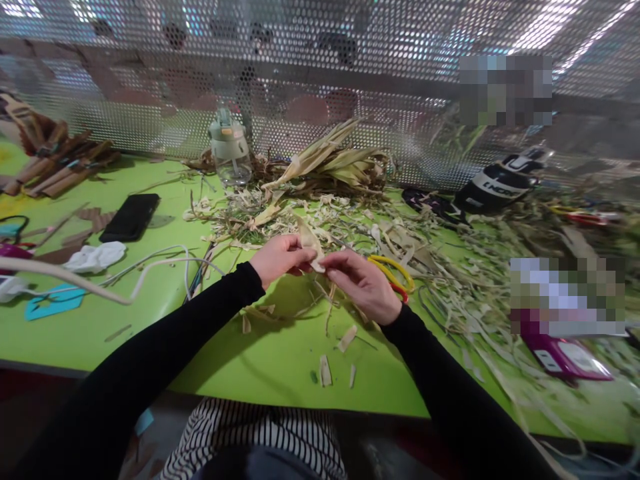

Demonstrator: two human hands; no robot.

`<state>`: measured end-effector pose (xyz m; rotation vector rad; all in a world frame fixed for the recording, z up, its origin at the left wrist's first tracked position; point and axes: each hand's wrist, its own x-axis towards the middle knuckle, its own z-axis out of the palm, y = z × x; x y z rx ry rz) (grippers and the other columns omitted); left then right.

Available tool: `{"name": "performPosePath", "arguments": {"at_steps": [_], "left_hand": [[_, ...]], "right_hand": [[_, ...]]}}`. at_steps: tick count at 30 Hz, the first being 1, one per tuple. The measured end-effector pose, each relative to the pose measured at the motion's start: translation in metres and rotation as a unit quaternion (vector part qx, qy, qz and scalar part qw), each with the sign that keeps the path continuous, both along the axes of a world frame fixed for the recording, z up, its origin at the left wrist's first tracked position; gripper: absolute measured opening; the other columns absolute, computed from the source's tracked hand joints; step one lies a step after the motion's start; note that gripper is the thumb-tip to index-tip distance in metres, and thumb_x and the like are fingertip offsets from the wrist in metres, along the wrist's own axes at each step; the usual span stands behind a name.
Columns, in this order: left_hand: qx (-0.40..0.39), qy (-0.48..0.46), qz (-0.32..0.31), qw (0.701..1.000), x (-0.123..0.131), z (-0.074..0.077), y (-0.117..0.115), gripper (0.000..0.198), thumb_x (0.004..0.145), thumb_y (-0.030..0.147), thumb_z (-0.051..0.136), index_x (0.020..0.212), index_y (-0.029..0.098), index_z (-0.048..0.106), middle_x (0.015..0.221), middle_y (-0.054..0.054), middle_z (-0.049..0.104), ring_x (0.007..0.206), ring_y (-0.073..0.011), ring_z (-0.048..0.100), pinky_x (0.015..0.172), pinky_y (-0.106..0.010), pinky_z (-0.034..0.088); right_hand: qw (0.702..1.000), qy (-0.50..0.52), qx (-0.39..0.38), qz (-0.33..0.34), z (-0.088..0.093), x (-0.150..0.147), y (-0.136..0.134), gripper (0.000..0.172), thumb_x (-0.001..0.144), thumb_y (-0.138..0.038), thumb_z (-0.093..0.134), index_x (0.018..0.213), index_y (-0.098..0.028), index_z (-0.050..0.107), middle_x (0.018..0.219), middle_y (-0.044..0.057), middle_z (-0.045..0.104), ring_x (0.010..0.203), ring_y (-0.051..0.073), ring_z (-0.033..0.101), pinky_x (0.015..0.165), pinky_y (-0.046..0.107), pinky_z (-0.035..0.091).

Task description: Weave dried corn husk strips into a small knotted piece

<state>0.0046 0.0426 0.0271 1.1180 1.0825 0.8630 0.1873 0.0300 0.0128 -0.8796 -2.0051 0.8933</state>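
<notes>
Between my two hands, over the middle of the green table [280, 373], is a pale piece of dried corn husk [309, 241]. My left hand [281, 259] pinches it from the left, with the husk standing up above the thumb. At its lower end the fingertips of my right hand [364, 283] are closed on it too. Yellow-handled scissors [393, 272] lie just behind my right hand, partly hidden by it. Small cut husk scraps [325, 371] are scattered on the table below my hands.
A pile of husks [330, 163] and shreds lies ahead, beside a clear bottle [230, 150]. A black bottle [500, 183] lies back right, a purple object [565, 353] at right. A phone [130, 217], tissue [96, 257] and white cable [90, 285] are at left. Perforated metal [300, 73] stands behind.
</notes>
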Motion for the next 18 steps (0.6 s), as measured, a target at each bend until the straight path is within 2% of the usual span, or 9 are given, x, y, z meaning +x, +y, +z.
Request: {"name": "performPosePath", "arguments": {"at_steps": [3, 7, 14, 18], "left_hand": [[0.006, 0.012, -0.006, 1.000, -0.0018, -0.0015, 0.0013, 0.010, 0.080, 0.011, 0.058, 0.071, 0.013, 0.053, 0.057, 0.003, 0.058, 0.050, -0.0047, 0.057, 0.050, -0.015, 0.042], [0.021, 0.032, -0.018, 0.999, -0.0021, -0.0047, 0.0023, 0.011, 0.079, 0.013, 0.061, 0.073, 0.013, 0.053, 0.056, 0.003, 0.060, 0.051, -0.0066, 0.059, 0.049, -0.016, 0.042], [-0.017, 0.012, -0.049, 0.999, 0.0008, -0.0040, -0.0004, 0.016, 0.076, 0.013, 0.066, 0.068, 0.013, 0.051, 0.054, 0.003, 0.060, 0.051, -0.0071, 0.059, 0.051, -0.018, 0.045], [-0.015, -0.037, -0.031, 0.999, 0.0035, -0.0053, -0.0013, 0.014, 0.072, 0.009, 0.068, 0.074, 0.012, 0.055, 0.061, 0.003, 0.061, 0.054, -0.0067, 0.059, 0.060, -0.022, 0.050]], "right_hand": [[0.989, -0.093, 0.113, 0.010, 0.0038, 0.0013, 0.0005, 0.019, 0.083, -0.015, 0.055, 0.101, -0.020, 0.061, 0.092, 0.005, 0.067, 0.079, 0.015, 0.061, 0.073, 0.032, 0.051], [0.973, -0.134, 0.189, -0.010, 0.0044, 0.0028, 0.0026, 0.010, 0.086, -0.022, 0.056, 0.091, -0.021, 0.064, 0.085, 0.004, 0.068, 0.079, 0.017, 0.061, 0.075, 0.033, 0.050], [0.970, -0.154, 0.181, -0.043, 0.0055, 0.0042, 0.0025, 0.012, 0.083, -0.032, 0.060, 0.078, -0.023, 0.066, 0.098, 0.007, 0.062, 0.094, 0.023, 0.058, 0.084, 0.039, 0.047], [0.973, -0.144, 0.161, -0.074, 0.0081, 0.0002, -0.0005, 0.012, 0.083, -0.031, 0.060, 0.077, -0.020, 0.063, 0.103, 0.010, 0.058, 0.099, 0.025, 0.055, 0.083, 0.042, 0.047]]}}
